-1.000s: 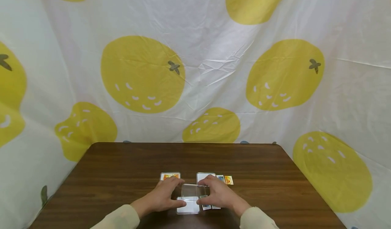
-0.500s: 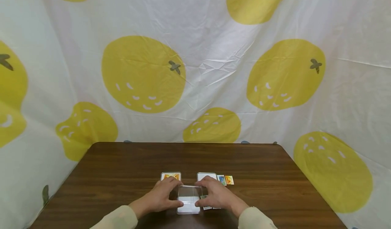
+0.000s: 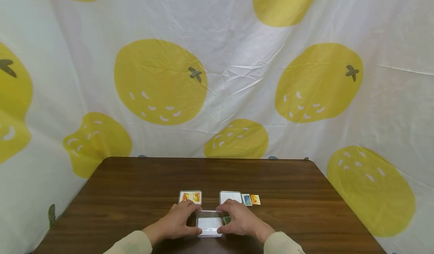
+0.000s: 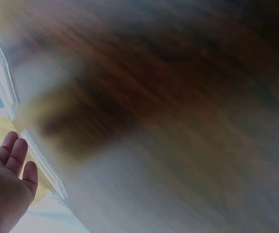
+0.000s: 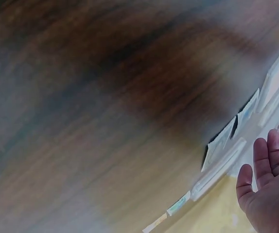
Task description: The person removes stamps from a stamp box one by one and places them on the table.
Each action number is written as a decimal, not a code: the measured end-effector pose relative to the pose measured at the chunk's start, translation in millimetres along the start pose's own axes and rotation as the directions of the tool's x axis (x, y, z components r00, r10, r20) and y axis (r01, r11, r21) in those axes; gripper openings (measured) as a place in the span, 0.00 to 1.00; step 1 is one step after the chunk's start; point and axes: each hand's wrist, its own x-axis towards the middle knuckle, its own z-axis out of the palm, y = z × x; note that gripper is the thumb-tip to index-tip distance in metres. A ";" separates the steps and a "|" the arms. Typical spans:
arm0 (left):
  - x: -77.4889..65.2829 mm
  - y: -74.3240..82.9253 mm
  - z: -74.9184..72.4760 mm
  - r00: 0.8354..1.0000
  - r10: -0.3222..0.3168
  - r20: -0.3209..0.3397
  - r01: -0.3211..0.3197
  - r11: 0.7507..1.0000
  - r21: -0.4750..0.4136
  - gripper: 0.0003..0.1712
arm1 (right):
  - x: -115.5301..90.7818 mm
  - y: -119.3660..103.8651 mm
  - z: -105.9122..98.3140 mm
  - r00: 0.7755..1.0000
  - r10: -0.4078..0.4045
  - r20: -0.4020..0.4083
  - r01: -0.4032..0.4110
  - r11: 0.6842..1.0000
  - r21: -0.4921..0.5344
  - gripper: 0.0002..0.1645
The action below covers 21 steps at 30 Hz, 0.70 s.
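In the head view my left hand (image 3: 178, 221) and right hand (image 3: 239, 219) hold opposite sides of a clear plastic lid (image 3: 210, 213). Thumbs sit at its near corners, fingertips at the far ones. Directly under it is a shallow clear case with a white insert (image 3: 210, 224); whether the two touch all round cannot be told. A small green stamp-like card (image 3: 226, 220) shows beside it, partly behind my right hand. The left wrist view has my left hand (image 4: 7, 182) at its edge, and the right wrist view my right hand (image 5: 270, 182).
Beyond my left hand lies a case with orange pictures (image 3: 190, 196). A white-filled case (image 3: 230, 196) is beyond my right hand, with a blue stamp-like card (image 3: 246, 199) and an orange one (image 3: 255, 199) beside it. All rest on a brown wooden table (image 3: 152, 178).
The clear lid, first tilted and held above the white-insert case, has come down and nearer to me, over that case. Both hands have moved with it and still hold its sides.
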 end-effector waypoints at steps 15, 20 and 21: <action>0.1 4.2 3.8 0.999 -0.011 0.042 0.008 0.997 0.072 0.33 | -3.2 -1.8 6.0 1.000 -0.017 0.013 0.019 0.991 -0.131 0.33; 0.7 3.5 5.4 0.998 -0.015 0.057 0.010 0.997 0.080 0.33 | -4.0 -1.7 8.4 1.000 -0.026 0.018 0.028 0.987 -0.155 0.33; 0.6 3.4 5.5 0.998 -0.015 0.059 0.010 0.996 0.084 0.33 | -4.3 -1.9 8.6 1.000 -0.021 0.021 0.024 0.987 -0.157 0.33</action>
